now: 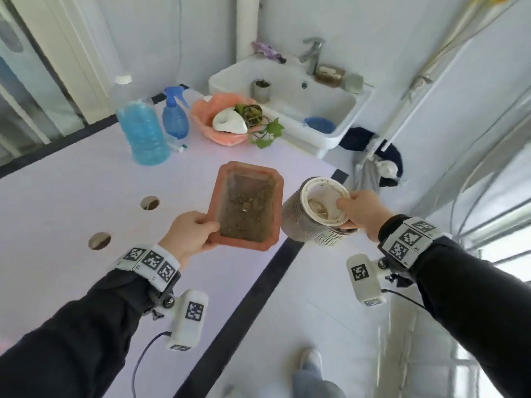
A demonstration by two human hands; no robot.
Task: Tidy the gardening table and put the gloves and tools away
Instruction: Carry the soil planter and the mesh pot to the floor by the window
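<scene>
My left hand (189,234) grips the near corner of a rectangular terracotta planter (247,205) with dry soil in it, held above the pale table (71,182). My right hand (362,214) holds a round grey textured pot (301,222) with a white inner liner, thumb over its rim, just off the table's right edge. The pot is tilted toward me and touches the planter's right side. No gloves are visible in this view.
At the table's far end stand a large blue water bottle (140,130), a blue spray bottle (175,116) and a pink bowl (212,124) holding a white piece and a trailing plant. A white sink (330,116) with a tap lies beyond. Two round holes (149,203) pierce the table.
</scene>
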